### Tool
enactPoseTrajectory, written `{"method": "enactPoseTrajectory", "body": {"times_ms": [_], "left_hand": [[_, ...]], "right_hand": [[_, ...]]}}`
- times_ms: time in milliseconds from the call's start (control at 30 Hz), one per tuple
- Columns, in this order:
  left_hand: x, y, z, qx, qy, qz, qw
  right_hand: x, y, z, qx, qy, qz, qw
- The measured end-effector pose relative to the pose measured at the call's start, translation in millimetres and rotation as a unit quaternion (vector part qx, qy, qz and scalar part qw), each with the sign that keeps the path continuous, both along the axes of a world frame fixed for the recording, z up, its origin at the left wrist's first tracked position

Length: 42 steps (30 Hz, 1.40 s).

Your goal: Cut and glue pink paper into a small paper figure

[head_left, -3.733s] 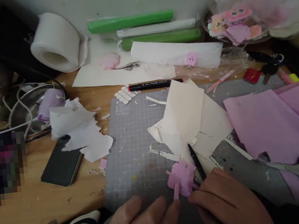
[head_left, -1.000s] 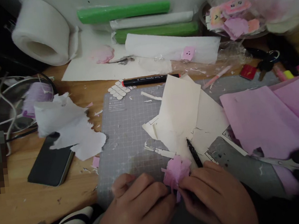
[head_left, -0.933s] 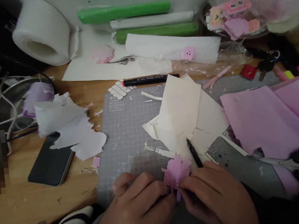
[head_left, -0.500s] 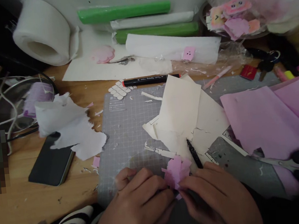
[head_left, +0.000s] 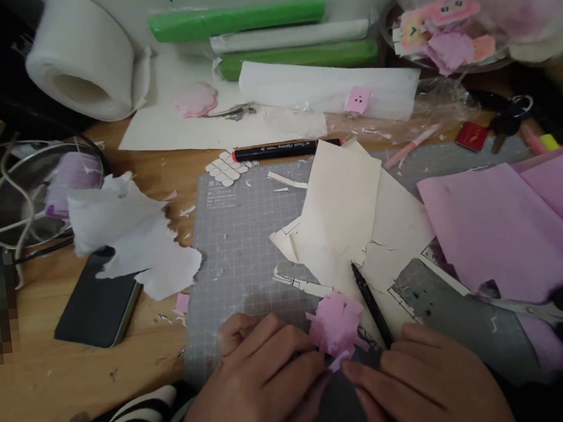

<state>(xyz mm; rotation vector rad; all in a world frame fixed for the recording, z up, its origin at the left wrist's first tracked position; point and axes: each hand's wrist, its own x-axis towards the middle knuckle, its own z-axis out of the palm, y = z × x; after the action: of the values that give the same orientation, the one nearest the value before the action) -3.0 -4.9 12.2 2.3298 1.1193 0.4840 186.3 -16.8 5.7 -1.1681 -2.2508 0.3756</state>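
Observation:
A small pink paper cutout (head_left: pixel 336 325) with narrow tabs round its edge is held low over the cutting mat (head_left: pixel 237 242). My left hand (head_left: pixel 269 380) is closed on its lower left side, the fingertips pinching near a folded tab. My right hand (head_left: pixel 430 376) has its fingers curled, the index fingertip at the end of that lower tab; its thumb sits lower, partly in shadow. A black pen (head_left: pixel 370 302) lies on the cream paper (head_left: pixel 344 211), its lower end reaching my right hand.
Scissors (head_left: pixel 537 305) rest over pink sheets (head_left: pixel 485 230) on the right. Torn white paper (head_left: pixel 123 234) partly covers a dark phone-like slab (head_left: pixel 95 311) on the left. A black marker (head_left: pixel 285 150) lies along the mat's far edge. Behind are wrapped green rolls (head_left: pixel 236 20) and a tissue roll (head_left: pixel 81 51).
My right hand has shifted right and down from the cutout's middle to its lower tab. More of the cutout and its right-hand tabs shows. My left hand stays nearly still.

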Motion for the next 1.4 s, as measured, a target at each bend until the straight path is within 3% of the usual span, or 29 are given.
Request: {"method": "enactPoseTrajectory", "body": {"times_ms": [600, 967, 1167, 1400], "left_hand": [[0.2, 0.7, 1.9, -0.01, -0.002, 0.004, 1.0], [0.3, -6.8, -4.2, 0.067, 0.004, 0.077, 0.995], [0.3, -1.1, 1.3, 0.08, 0.032, 0.036, 0.996], [1.9, -2.0, -1.9, 0.068, 0.02, 0.054, 0.996]], "right_hand": [[-2.7, 0.7, -7.0, -0.012, -0.007, 0.014, 1.0], [-0.9, 2.4, -5.9, -0.029, 0.007, 0.024, 0.999], [-0.5, 0.5, -5.4, -0.023, -0.004, 0.019, 1.0], [-1.0, 0.4, -6.3, -0.023, -0.012, 0.02, 0.999]]}}
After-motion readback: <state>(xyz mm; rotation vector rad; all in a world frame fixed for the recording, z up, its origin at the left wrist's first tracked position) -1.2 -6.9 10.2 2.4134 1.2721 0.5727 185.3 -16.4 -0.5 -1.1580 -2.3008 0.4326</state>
